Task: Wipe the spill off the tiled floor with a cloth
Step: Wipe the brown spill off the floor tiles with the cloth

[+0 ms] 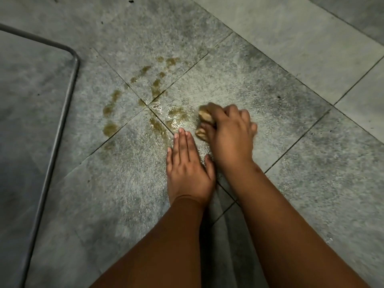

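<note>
Brownish and bunched into a wad, the cloth [204, 121] sits just right of the frame's centre, pressed onto the tiled floor [270, 96]. The right hand [227, 134] is closed around it, fingers curled over the top so that only the wad's left edge shows; the hand is slightly blurred. Just left of the cloth lies the spill [158, 88], a scatter of yellow-brown blotches and streaks. Its nearest patch, wet and shiny, is right beside the wad where four tiles meet, and the rest arcs away toward the upper left of centre, with separate blobs further left. The left hand [188, 167] lies flat and open on the floor, palm down, fingers together and pointing at the wet patch; its thumb side is just beside the right wrist. Both bare forearms run in from the bottom edge. The tiles are grey and speckled, with dark grout lines running diagonally. At the left of the frame a thin grey metal bar [62, 113] with a rounded corner runs from the upper left down to the lower left.
</note>
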Demonstrator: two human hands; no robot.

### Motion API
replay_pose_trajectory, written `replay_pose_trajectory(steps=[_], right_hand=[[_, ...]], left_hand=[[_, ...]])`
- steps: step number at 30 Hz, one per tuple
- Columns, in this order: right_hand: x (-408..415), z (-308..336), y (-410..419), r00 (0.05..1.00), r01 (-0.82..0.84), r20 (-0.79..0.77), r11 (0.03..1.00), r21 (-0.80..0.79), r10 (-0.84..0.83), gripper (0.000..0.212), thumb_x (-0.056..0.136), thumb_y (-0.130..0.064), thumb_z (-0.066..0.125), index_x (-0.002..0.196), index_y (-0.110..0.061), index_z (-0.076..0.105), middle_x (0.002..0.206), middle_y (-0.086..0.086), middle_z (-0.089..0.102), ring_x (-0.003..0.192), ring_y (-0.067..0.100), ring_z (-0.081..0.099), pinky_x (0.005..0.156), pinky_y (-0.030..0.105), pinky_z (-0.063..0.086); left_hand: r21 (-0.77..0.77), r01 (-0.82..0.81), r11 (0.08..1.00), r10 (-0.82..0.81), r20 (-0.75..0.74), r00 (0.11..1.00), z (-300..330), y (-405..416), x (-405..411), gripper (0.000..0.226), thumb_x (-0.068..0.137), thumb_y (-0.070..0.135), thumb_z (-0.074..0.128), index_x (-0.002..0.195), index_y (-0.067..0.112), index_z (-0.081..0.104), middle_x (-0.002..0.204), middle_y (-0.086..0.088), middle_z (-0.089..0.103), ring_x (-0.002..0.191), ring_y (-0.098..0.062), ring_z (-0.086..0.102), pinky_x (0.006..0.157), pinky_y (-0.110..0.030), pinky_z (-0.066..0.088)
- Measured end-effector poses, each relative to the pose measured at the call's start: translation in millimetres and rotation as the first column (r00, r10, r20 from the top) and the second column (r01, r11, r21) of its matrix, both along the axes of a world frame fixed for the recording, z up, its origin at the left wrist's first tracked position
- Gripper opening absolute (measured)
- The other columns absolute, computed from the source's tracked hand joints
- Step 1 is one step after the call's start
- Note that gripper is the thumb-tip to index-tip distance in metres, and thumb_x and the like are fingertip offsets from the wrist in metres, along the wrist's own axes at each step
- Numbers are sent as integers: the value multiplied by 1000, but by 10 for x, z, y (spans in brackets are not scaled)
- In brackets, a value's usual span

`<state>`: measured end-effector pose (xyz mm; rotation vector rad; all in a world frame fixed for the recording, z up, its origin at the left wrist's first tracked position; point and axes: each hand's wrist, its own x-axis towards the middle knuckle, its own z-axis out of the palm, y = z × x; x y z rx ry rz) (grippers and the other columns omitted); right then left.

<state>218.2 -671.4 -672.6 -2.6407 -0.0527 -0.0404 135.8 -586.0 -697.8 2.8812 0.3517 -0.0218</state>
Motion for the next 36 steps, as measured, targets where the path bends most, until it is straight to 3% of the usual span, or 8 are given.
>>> replay_pose_trajectory(steps=[8,12,18,24,29,33,36], right_hand=[[757,-40,421,996,-82,35,997,-9,82,33,90,-39,59,123,-36,55,120,-3,54,113,22,43,82,39,29],[516,-31,197,991,-135,21,991,-8,135,36,88,-43,62,122,-37,53,115,-2,54,111,23,43,78,37,25],[22,0,-155,997,-76,-3,996,-41,76,34,86,-45,61,118,-35,54,110,-1,53,108,24,44,81,41,31],[-373,69,-380,998,-30,-60,999,-28,28,31,88,-43,61,118,-37,55,108,-2,51,108,24,43,77,37,24],[-752,245,-514,977,-2,-212,999,-45,-8,31,91,-40,59,121,-37,51,116,1,51,113,27,42,84,43,30],[-1127,363,-659,951,-29,-310,995,-94,-1,30,90,-36,58,118,-42,49,113,1,51,112,28,44,78,42,26],[-1178,521,-672,890,8,-453,994,-107,-56,30,90,-39,57,119,-44,52,116,1,53,113,29,47,85,39,32]], left_hand=[[-33,9,999,-9,-21,1000,28,-11,-8,75,90,47,12,155,11,4,163,-4,0,149,-12,-7,120,-33,-5],[-8,2,1000,-2,-19,1000,14,-6,-12,74,91,46,15,155,9,8,163,-6,2,149,-15,-4,120,-34,-4],[3,12,1000,-12,-36,999,16,10,-18,73,93,45,22,155,9,7,163,-7,1,149,-16,-4,120,-35,-3],[-15,9,1000,-10,-57,998,64,-5,-41,76,95,45,33,154,9,3,163,-7,-2,149,-17,-5,120,-35,-4],[-54,5,999,-9,-84,996,148,0,-59,77,95,42,37,155,8,2,163,-8,-3,149,-18,-5,120,-34,-5],[-157,107,982,-130,-144,981,289,120,-194,74,98,42,36,155,10,0,163,-5,-7,149,-17,-8,121,-34,-3],[-113,123,986,-144,-201,969,535,326,-356,70,101,44,31,155,11,3,163,-5,-6,149,-18,-7,121,-35,-1]])
